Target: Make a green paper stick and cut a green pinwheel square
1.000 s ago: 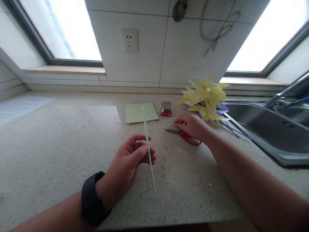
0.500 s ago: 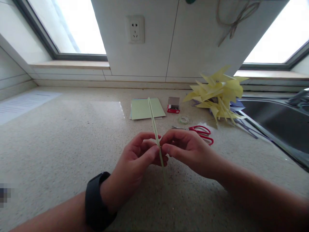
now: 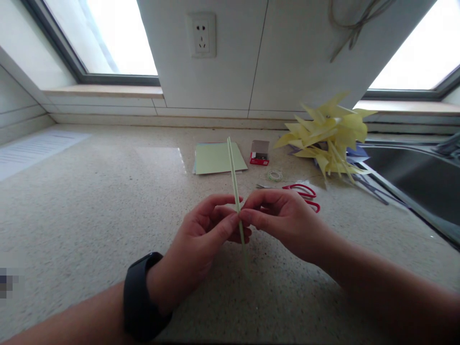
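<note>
Green stick (image 3: 234, 182), before the card stack (image 3: 212, 159), seems light, crushable: best pinched mid-length, as left grip (image 3: 206, 230) does; right grip (image 3: 287, 220) touches, hold unclear.

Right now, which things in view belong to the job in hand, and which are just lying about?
Likely job: pale green stick in left fingers, paper stack, small roll, scissors, red box, yellow paper shapes.
Seemingly just around: printed sheet, knotted cord, wall socket.
</note>
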The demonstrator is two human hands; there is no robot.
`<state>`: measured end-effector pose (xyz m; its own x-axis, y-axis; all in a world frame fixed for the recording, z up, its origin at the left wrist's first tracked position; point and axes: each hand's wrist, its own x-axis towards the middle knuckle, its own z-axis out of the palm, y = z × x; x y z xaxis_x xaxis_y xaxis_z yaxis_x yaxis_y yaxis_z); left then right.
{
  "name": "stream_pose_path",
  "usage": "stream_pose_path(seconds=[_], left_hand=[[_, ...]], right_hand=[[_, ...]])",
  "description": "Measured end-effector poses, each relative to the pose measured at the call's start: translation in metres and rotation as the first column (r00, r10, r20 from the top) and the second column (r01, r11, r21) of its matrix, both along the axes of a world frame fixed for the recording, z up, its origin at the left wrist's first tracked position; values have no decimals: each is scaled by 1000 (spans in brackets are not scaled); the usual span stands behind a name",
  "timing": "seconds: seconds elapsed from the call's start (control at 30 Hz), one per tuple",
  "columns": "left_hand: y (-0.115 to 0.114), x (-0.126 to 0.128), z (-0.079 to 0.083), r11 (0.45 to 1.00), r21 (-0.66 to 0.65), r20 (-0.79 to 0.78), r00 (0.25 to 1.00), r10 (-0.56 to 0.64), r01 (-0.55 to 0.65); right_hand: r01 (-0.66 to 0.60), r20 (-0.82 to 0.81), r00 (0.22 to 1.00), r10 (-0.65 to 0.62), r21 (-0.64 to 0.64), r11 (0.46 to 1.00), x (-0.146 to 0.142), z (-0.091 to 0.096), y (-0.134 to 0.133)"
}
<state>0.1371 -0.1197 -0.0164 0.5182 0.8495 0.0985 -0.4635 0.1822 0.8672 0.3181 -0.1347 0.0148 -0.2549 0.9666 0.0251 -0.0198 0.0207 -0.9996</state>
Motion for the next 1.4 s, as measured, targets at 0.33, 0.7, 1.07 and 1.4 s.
stream_pose_path(seconds=[0.33,0.7,1.07,1.4], left_hand=[[3,3,-1,998,24,-67,996,52,-50],[1,2,3,999,-45,-59,998,15,-18],[-1,3,3,999,-53,-20,1000,5,-6],[-2,3,4,999,-14,-46,998,-52,51]], right_hand=[[54,71,996,-52,-20,998,0,1,3],[-7,105,994,2,47,999,8,-3,10],[-61,-21,998,60,-48,997,2,-4,7],[-190,-80,980,183,-79,979,9,-4,12]])
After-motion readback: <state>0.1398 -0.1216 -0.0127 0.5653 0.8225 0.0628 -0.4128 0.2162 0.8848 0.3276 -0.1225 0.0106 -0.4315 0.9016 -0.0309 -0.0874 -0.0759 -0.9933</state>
